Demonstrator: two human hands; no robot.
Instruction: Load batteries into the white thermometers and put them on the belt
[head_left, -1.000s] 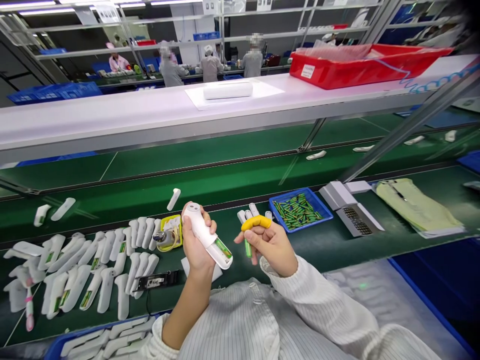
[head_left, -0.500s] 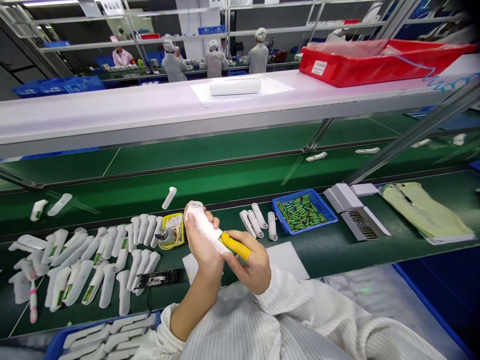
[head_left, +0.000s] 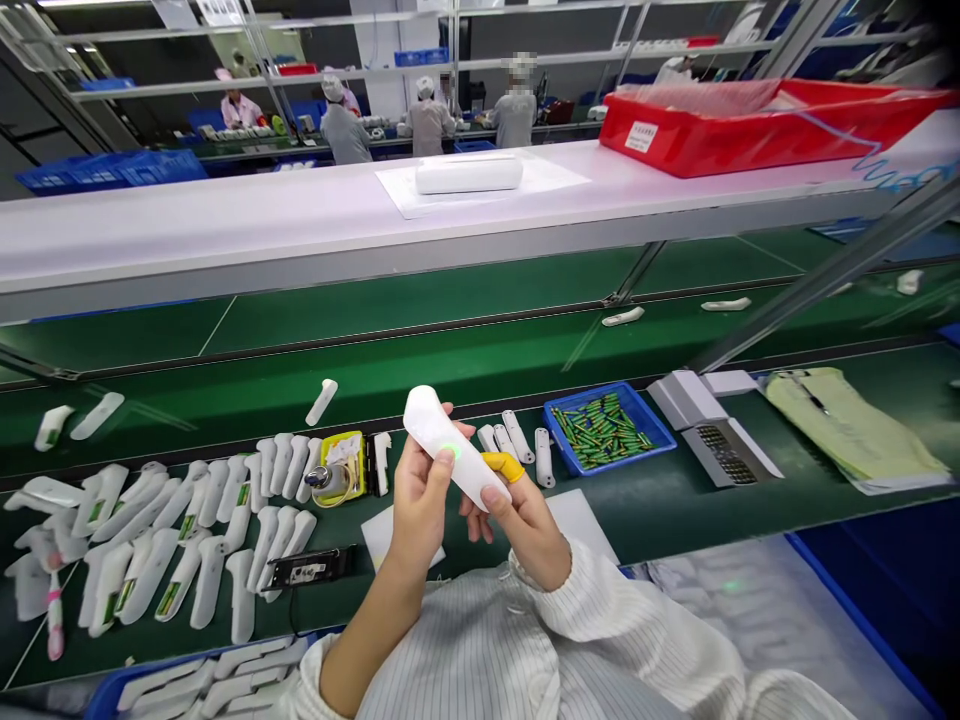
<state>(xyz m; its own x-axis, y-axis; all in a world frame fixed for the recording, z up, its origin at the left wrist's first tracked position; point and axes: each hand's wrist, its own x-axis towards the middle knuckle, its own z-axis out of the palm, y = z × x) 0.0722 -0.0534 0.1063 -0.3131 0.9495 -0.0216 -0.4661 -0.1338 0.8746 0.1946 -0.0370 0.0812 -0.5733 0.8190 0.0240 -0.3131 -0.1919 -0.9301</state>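
Observation:
A white handheld thermometer (head_left: 429, 415) is held in front of my chest, slanting down to the right, with a green light glowing on its upper face. My left hand (head_left: 421, 500) grips its middle, thumb beside the light. My right hand (head_left: 531, 525), with a yellow cover on one finger, holds the lower end between thumb and fingers. Beneath them lie white sheets (head_left: 581, 520). To the left, many similar white thermometers (head_left: 206, 580) lie in rows, some showing green batteries in open handles. Several white covers (head_left: 544, 458) lie to the right.
A blue tray of green batteries (head_left: 604, 430) stands right of my hands, beside a white box (head_left: 720, 450). On the left are a yellow tray (head_left: 341, 470) and a black fixture (head_left: 311, 568). A green conveyor (head_left: 450, 360) carries white parts below a shelf with a red bin (head_left: 750, 140).
The thermometer has been turned over, hiding its battery side and showing a lit green light. My right hand has shifted onto its lower end. Parts on the conveyor have moved left.

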